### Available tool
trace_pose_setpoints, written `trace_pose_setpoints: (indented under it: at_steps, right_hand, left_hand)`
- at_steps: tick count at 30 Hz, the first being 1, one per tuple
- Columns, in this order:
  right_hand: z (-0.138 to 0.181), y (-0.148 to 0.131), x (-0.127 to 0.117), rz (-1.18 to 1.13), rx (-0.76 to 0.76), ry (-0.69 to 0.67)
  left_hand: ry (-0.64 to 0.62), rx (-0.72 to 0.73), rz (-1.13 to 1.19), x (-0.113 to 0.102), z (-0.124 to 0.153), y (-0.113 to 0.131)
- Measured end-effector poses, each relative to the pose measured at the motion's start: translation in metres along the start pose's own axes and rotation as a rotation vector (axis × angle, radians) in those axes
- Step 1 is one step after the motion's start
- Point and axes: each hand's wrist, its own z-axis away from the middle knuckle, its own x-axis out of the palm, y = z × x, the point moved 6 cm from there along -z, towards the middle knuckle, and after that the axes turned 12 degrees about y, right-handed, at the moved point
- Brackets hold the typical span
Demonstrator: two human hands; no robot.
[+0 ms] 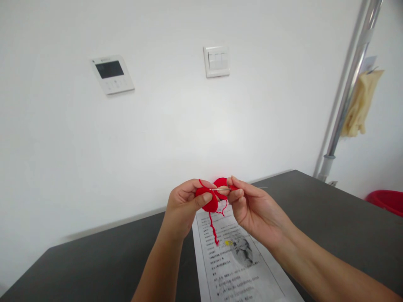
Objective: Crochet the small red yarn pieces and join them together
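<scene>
Pinched between the thumb and fingers of my left hand [189,199] is a small red crochet piece [209,203]. A strand of red yarn runs over the index finger, and a twisted red yarn tail [213,228] hangs below the piece. My right hand [247,201] grips a thin metal crochet hook [220,189] with a red handle, its tip at the upper edge of the piece. Partly hidden behind both hands is a red ball of yarn [221,182]. A small yellow loop [228,242] lies on the printed sheet [226,274] under my hands.
The dark table [110,260] meets a white wall bearing a control panel [113,74] and a switch [216,61]. To the right stand a metal pipe [349,88], hanging yellow gloves [362,102] and a red basin [385,201] beyond the table edge.
</scene>
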Motion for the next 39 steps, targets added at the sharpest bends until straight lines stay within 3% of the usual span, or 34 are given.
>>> trace_pose_setpoints:
  at_steps: [4,9,12,17,20,25,31,36,39]
  right_hand:
    - [-0.006,-0.001,0.001,0.072,-0.109,-0.01]
    - [-0.002,-0.01,0.014,0.349,-0.507,-0.142]
    - [0.014,-0.02,0.024,0.636,-0.834,-0.285]
    - [0.051,-0.028,0.041,1.352,-1.596,-0.525]
    - [0.058,-0.027,0.045,1.488,-1.817,-0.64]
    - [0.054,-0.027,0.045,1.525,-1.813,-0.626]
    - [0.054,-0.029,0.045,1.486,-1.685,-0.604]
    - [0.045,-0.037,0.04,1.193,-1.361,-0.399]
    - [0.034,-0.043,0.033,0.964,-1.101,-0.327]
  left_hand:
    - [0.02,-0.037,0.026,0.004,-0.001,-0.002]
    - [0.094,-0.057,-0.014,0.002,0.001,0.0]
    - [0.095,-0.054,-0.022,0.002,0.005,0.002]
    - [0.121,-0.066,-0.061,0.003,0.008,0.002]
    - [0.12,-0.064,-0.083,0.006,0.008,0.003]
    - [0.101,-0.069,-0.081,0.009,0.009,0.002]
    - [0.141,0.001,-0.189,0.007,0.013,0.0]
    - [0.184,0.06,-0.255,0.004,0.011,0.002]
    - [0.116,0.085,-0.283,0.005,0.009,0.007]
